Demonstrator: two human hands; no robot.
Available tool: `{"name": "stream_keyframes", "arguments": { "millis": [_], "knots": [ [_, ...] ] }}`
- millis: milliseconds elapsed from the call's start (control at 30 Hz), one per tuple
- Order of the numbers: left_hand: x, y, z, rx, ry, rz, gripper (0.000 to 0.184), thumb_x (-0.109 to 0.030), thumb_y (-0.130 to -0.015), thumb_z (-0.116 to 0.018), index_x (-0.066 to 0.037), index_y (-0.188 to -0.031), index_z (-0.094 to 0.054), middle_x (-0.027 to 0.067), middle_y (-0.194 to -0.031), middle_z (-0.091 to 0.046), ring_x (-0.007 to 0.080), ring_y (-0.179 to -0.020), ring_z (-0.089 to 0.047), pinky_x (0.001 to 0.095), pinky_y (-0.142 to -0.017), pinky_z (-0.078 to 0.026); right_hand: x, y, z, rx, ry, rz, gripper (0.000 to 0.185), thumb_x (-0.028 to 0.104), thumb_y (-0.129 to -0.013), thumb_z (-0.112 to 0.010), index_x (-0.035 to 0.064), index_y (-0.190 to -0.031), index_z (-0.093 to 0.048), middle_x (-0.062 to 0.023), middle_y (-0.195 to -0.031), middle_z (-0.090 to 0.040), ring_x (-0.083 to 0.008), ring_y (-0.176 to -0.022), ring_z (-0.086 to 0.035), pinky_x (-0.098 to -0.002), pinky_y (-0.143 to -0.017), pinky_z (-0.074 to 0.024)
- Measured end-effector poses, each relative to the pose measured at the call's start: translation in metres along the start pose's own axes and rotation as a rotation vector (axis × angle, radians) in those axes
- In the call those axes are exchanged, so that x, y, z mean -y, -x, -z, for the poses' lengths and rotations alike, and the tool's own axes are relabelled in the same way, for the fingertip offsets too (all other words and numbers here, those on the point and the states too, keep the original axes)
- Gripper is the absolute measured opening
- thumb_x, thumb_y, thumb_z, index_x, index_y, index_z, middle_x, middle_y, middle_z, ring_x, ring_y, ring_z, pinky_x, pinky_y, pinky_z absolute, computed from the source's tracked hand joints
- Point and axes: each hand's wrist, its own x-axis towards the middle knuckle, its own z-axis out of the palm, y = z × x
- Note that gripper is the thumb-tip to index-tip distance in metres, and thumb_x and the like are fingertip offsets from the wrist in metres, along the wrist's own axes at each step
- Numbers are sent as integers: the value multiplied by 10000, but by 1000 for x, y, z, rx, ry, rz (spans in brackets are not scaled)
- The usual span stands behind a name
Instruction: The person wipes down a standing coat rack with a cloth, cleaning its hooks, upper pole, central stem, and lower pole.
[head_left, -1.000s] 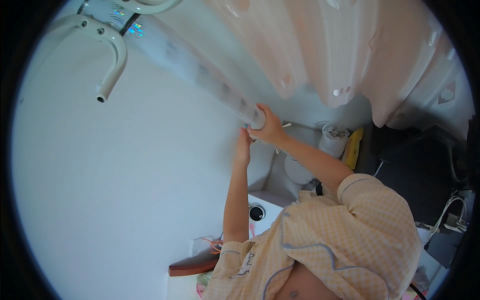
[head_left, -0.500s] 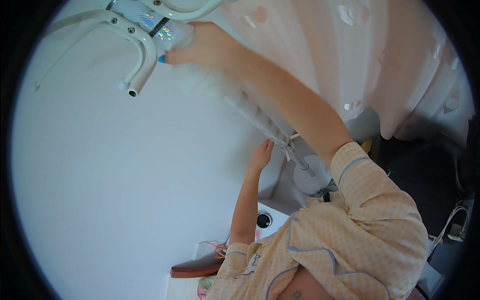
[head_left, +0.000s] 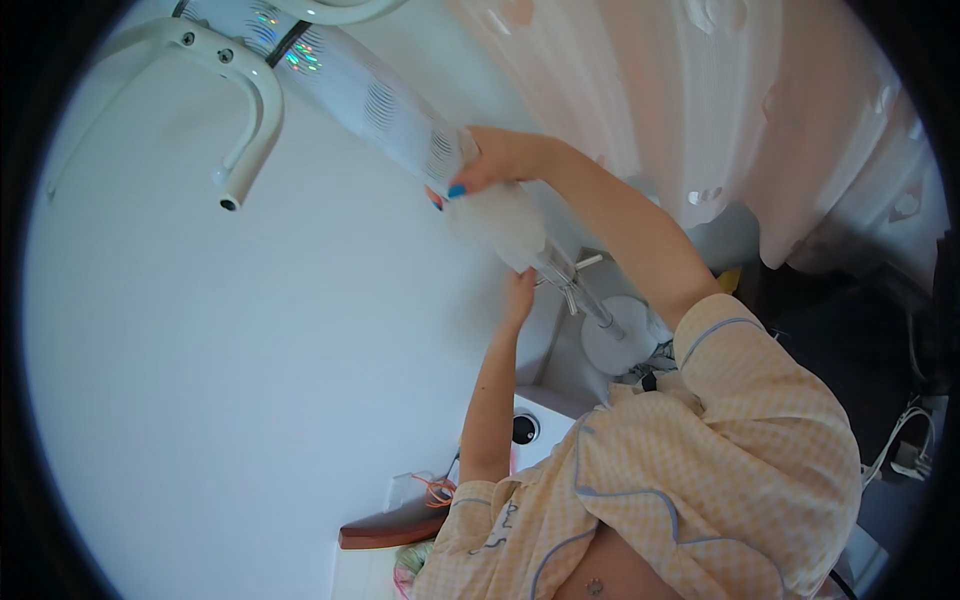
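Observation:
A white coat stand (head_left: 395,120) runs diagonally, from curved hooks (head_left: 262,110) at the upper left down to a round base (head_left: 617,336). Its pole has dark striped patches and a rainbow sheen near the top. My right hand (head_left: 490,165) is closed around the middle of the pole, pressing a blurred white cloth (head_left: 505,220) against it. Lower down, my left hand (head_left: 520,290) grips the stand beside its small lower pegs (head_left: 588,262); its fingertips are partly hidden.
Pale pink curtains (head_left: 640,90) hang at the upper right. A plain wall (head_left: 250,350) fills the left. Near my left elbow are a reddish-brown wooden piece (head_left: 390,532) and orange cords (head_left: 436,490). White cables (head_left: 900,440) lie at the right by a dark area.
My right hand has slid down the pole with the white cloth, from just under the top hooks to the middle. The left hand stays at nearly the same spot.

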Motion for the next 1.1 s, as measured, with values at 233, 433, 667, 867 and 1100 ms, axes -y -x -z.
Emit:
{"name": "stream_keyframes", "arguments": {
  "millis": [233,433,667,867,1100],
  "knots": [
    [-100,16,19,-285,579,-90,392,-320,-906,-328,22,-1047,-456,77,-934,-518,152,-859,-492,274,-756,-393,-92,86,-43,-534,320,-89,501,158,-603,-691,57,-1034,-455,-53,-904,-568,-155,-848,-539,-304,-726,-432],
    [-77,25,-9,-176,541,-129,414,-349,-917,-278,0,-1094,-413,70,-1008,-471,127,-911,-439,263,-789,-361,-130,110,-81,-947,653,-192,612,240,-539,-732,60,-1055,-458,-125,-958,-553,-266,-874,-532,-355,-776,-417],
    [-51,40,-27,-358,485,16,348,-305,-913,-312,-11,-1057,-432,67,-962,-480,129,-872,-448,263,-755,-371,-159,133,-103,-1063,1000,-258,626,281,-546,-738,49,-1054,-455,-82,-935,-569,-228,-876,-546,-402,-943,-285],
    [-31,48,-39,-328,379,-87,267,-214,-881,-428,9,-1024,-459,78,-956,-497,133,-860,-460,261,-772,-378,-173,159,-90,-868,1076,-165,605,307,-602,-704,48,-1074,-428,-81,-880,-580,-218,-831,-567,-470,-1001,-170],
    [-46,59,-41,-316,401,-75,227,-153,-844,-501,-9,-1011,-450,69,-947,-494,122,-831,-473,277,-731,-432,-183,198,-53,-601,1394,-136,415,202,-648,-637,70,-1017,-499,-66,-813,-594,-247,-770,-577,-419,-998,-233]
  ]
}}
